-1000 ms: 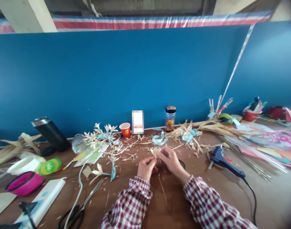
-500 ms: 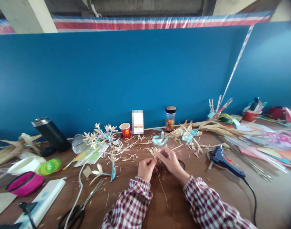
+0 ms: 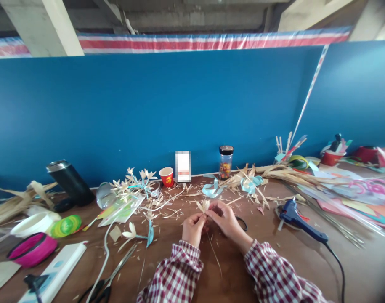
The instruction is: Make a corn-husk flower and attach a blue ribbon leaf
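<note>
A small pale corn-husk flower (image 3: 203,205) is pinched between my two hands, its petals pointing up and away from me. My left hand (image 3: 193,228) closes thumb and fingertips at the flower's base. From the other side my right hand (image 3: 224,221) grips the same base, fingers bent and thumb pressed in. A thin wire stem (image 3: 215,251) hangs down from between the hands toward me. On the left lie a single husk flower with a blue leaf (image 3: 133,232) and a bunch of finished husk flowers (image 3: 142,180).
Black-handled scissors (image 3: 115,273) and a white power strip (image 3: 58,269) lie front left. A blue glue gun (image 3: 293,219) rests at right, its cord running forward. A red paper cup (image 3: 166,177) and a lidded jar (image 3: 225,163) stand at the back among husk scraps.
The view has tilted up slightly, so the tabletop sits lower in the picture. Both hands stay together at the flower, with only small finger shifts; its petals show more.
</note>
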Available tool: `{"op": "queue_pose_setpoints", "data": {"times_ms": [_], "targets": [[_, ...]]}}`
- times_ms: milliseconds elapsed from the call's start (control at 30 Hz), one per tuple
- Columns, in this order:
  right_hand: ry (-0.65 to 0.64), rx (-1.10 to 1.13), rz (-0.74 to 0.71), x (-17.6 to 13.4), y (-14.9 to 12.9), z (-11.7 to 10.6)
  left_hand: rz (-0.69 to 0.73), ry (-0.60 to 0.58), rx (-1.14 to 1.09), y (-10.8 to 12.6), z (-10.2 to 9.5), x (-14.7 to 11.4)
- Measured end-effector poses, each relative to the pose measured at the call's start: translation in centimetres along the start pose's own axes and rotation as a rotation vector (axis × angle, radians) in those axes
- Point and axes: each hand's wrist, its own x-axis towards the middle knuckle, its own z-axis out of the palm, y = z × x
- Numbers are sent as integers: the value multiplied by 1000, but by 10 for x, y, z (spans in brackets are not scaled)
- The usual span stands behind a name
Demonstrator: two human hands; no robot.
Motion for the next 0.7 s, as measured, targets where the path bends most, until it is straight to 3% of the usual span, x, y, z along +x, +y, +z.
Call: {"op": "queue_pose_setpoints", "data": {"times_ms": [400, 700], "targets": [[-23, 6, 29, -1, 2, -1, -6, -13, -24, 8, 1, -6], [-32, -5, 29, -1, -1, -1, -33, 43, -60, 6, 2, -4]]}}
